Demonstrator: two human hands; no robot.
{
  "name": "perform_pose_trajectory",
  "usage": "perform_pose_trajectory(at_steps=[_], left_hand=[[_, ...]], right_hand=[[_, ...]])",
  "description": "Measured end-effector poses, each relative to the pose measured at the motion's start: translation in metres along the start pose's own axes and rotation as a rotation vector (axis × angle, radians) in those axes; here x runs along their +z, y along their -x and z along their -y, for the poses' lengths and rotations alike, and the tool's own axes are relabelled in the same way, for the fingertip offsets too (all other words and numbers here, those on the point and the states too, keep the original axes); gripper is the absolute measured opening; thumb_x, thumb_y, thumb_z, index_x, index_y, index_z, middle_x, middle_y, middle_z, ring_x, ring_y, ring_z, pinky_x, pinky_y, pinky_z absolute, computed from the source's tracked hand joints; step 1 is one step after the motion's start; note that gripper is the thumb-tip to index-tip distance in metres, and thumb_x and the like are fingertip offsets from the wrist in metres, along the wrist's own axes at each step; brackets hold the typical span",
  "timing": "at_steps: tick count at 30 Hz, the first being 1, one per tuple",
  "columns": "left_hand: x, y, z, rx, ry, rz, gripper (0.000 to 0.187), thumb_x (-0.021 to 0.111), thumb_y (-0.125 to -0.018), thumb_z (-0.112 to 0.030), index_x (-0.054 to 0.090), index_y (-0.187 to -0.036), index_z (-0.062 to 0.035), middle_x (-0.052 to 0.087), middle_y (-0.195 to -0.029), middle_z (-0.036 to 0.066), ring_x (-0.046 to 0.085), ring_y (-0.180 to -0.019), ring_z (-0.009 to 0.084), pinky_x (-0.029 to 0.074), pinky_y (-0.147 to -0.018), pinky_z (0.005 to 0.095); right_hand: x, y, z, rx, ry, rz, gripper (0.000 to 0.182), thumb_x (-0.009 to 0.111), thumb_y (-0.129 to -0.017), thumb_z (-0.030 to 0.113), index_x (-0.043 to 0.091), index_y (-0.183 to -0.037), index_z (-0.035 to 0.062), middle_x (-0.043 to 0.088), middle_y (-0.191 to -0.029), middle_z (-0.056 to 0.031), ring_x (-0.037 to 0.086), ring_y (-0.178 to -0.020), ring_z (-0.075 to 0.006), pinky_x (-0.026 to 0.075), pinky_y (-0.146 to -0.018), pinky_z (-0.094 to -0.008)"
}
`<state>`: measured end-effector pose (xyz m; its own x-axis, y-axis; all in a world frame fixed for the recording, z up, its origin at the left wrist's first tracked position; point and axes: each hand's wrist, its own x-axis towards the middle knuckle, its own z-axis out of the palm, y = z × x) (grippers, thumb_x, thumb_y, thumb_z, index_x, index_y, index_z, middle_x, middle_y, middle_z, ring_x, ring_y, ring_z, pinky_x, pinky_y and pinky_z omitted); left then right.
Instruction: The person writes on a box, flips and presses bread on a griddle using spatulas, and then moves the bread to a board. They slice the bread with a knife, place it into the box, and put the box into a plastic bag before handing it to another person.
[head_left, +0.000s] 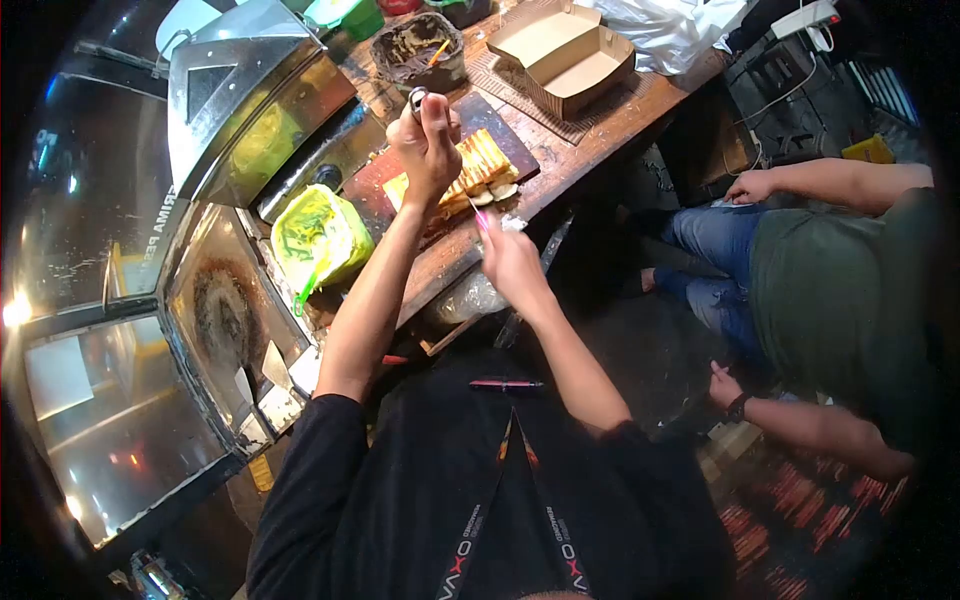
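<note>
Toasted bread [487, 158], cut into several strips, lies on a dark cutting board [525, 165]. Pale round slices show along its near edge. My left hand [428, 150] is a closed fist over the left part of the bread. A round metal end [418, 98] sticks out at the top of this fist; the rest of that tool is hidden. Below the bread, my right hand [512, 262], slightly blurred, is closed around a knife with a pink handle [484, 218]. Its thin blade points at the bread's near edge.
A yellow-green tub [318, 240] with a green utensil stands left of the board. Behind are a dark-smeared tub [415, 55] and an open cardboard box [565, 65]. Metal-and-glass stall panels rise at left. A person in a dark green shirt [825, 290] is at right.
</note>
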<state>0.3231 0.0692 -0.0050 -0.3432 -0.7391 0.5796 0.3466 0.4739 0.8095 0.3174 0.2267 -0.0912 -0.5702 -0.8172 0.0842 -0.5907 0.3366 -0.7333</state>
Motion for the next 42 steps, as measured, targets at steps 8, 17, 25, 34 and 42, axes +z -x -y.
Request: perform_pose_trajectory(at_steps=[8, 17, 25, 34, 42], left_hand=[[0.004, 0.001, -0.008, 0.011, 0.03, 0.023, 0.045, 0.044, -0.098, -0.036, 0.046, -0.069, -0.0028, 0.039, -0.055, -0.001, 0.041, -0.047, 0.0061, 0.03, -0.041, 0.0215], [-0.002, 0.004, -0.01, 0.032, 0.005, 0.049, 0.043, 0.042, -0.099, -0.033, 0.046, -0.068, -0.0034, 0.041, -0.055, -0.001, 0.041, -0.046, 0.0063, 0.031, -0.042, 0.0222], [-0.007, -0.01, -0.039, 0.052, 0.241, 0.139, 0.037, 0.046, -0.098, -0.022, 0.046, -0.066, -0.0041, 0.042, -0.053, -0.003, 0.038, -0.047, 0.0046, 0.03, -0.042, 0.0219], [-0.04, -0.036, -0.019, -0.016, 0.131, 0.039, 0.042, 0.043, -0.098, -0.035, 0.046, -0.069, -0.0051, 0.044, -0.054, -0.001, 0.04, -0.043, 0.0057, 0.032, -0.04, 0.0225], [-0.037, -0.008, -0.004, -0.113, 0.173, 0.044, 0.041, 0.046, -0.098, -0.031, 0.043, -0.067, -0.0049, 0.04, -0.056, -0.003, 0.039, -0.048, 0.0053, 0.032, -0.044, 0.0225]], right_hand=[[0.032, 0.006, -0.029, -0.128, -0.042, -0.09, 0.038, 0.047, -0.09, 0.01, 0.045, -0.127, 0.0016, 0.06, -0.083, -0.0257, 0.059, -0.074, -0.0434, 0.049, -0.066, -0.0479], [-0.071, 0.149, -0.033, 0.005, -0.016, 0.012, 0.034, 0.056, -0.088, 0.008, 0.055, -0.121, 0.0013, 0.059, -0.076, -0.0199, 0.061, -0.068, -0.0364, 0.048, -0.061, -0.0414], [-0.071, 0.089, -0.003, -0.042, 0.114, -0.007, 0.032, 0.056, -0.088, 0.011, 0.056, -0.118, 0.0, 0.06, -0.073, -0.0218, 0.06, -0.065, -0.0384, 0.048, -0.057, -0.0425], [-0.101, 0.113, 0.031, -0.07, -0.02, -0.017, 0.027, 0.056, -0.086, 0.006, 0.06, -0.111, -0.0017, 0.061, -0.076, -0.023, 0.061, -0.069, -0.0377, 0.048, -0.061, -0.0406], [-0.048, 0.042, 0.05, -0.068, 0.16, 0.115, 0.022, 0.051, -0.089, 0.013, 0.055, -0.104, -0.0025, 0.059, -0.066, -0.0236, 0.061, -0.062, -0.041, 0.05, -0.058, -0.0478]])
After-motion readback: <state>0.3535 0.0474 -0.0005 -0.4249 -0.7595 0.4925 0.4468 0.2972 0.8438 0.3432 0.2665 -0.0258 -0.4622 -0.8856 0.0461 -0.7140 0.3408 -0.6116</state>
